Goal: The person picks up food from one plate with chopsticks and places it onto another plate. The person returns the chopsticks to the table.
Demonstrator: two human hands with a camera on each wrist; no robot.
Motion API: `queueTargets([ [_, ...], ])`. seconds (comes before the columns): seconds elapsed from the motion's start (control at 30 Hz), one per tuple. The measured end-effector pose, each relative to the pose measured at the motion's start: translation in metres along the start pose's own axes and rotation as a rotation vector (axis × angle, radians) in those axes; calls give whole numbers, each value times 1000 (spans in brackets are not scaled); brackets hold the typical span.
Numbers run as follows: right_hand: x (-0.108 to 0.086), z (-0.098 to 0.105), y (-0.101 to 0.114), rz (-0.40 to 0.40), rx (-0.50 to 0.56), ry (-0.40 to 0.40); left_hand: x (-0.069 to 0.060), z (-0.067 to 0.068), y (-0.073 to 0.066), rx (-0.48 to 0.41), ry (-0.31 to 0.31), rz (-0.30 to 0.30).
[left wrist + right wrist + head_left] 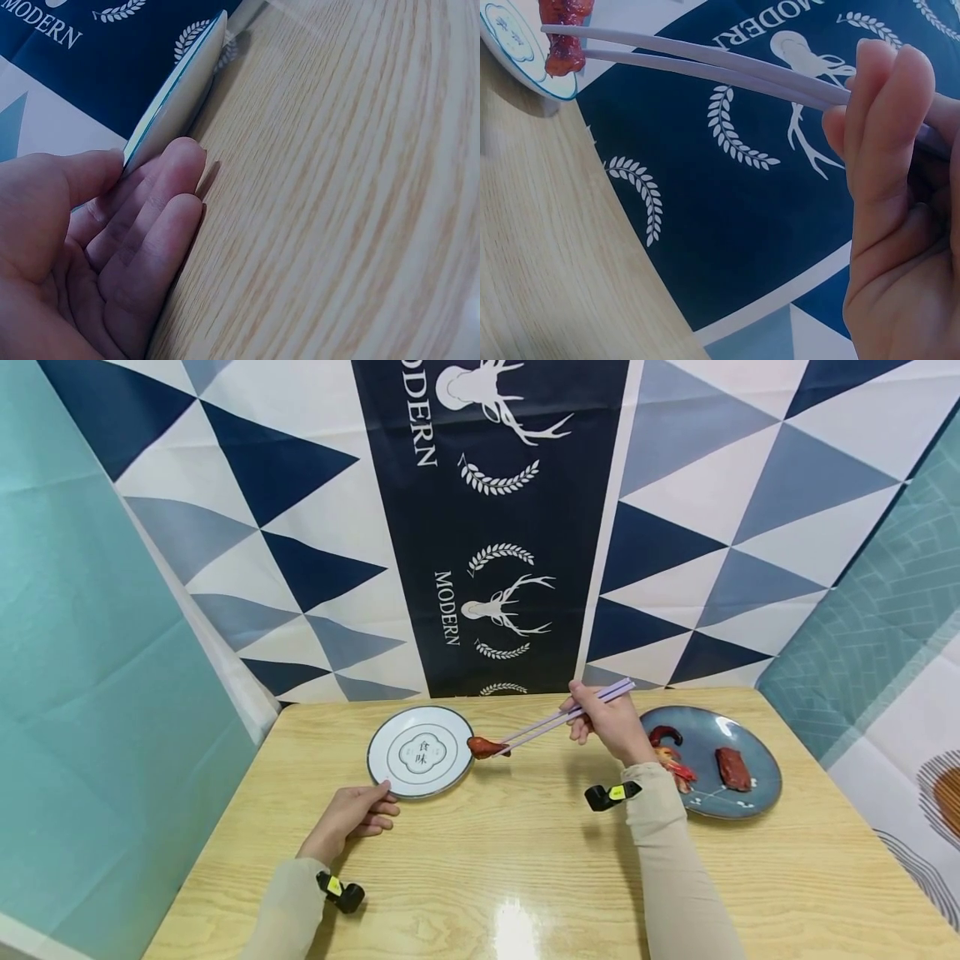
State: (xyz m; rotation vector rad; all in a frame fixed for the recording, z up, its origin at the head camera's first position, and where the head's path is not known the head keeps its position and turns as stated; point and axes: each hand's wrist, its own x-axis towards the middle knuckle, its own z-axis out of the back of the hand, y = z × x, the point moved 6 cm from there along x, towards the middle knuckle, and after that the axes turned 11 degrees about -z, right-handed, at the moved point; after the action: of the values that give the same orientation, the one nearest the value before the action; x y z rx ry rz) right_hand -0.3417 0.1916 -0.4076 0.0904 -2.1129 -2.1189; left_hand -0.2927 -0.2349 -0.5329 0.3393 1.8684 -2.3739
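Note:
My right hand [606, 720] holds a pair of light purple chopsticks [558, 720]. Between their tips is a glossy reddish-brown chicken drumstick [486, 747], also seen near the top left of the right wrist view. The drumstick is at the right rim of a white plate [450, 768] that has a dark edge and printed characters in its middle. My left hand [352, 817] pinches the near rim of this plate between thumb and fingers. In the left wrist view the plate [169, 112] appears edge-on, its rim at the thumb.
A blue-grey plate [705, 735] stands on the right of the wooden table [495, 852]. On it lie a brown piece of meat [733, 769], a dark curved piece [666, 735] and a red-and-yellow food item [677, 767], partly hidden by the right forearm. Patterned cloth [510, 510] hangs behind.

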Motion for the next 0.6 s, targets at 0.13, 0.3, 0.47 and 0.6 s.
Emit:
queueTargets([
  [0.13, 1, -2, -1, -9, 2, 1, -1, 0, 0, 3, 0, -7],
  [0.3, 1, -4, -2, -13, -3, 1, -2, 0, 0, 7, 4, -3],
  [0.47, 3, -6, -2, -16, -16, 4, -1, 1, 0, 15, 5, -5],
  [0.6, 5, -6, -1, -12, -31, -4, -1, 1, -1, 15, 13, -11],
])
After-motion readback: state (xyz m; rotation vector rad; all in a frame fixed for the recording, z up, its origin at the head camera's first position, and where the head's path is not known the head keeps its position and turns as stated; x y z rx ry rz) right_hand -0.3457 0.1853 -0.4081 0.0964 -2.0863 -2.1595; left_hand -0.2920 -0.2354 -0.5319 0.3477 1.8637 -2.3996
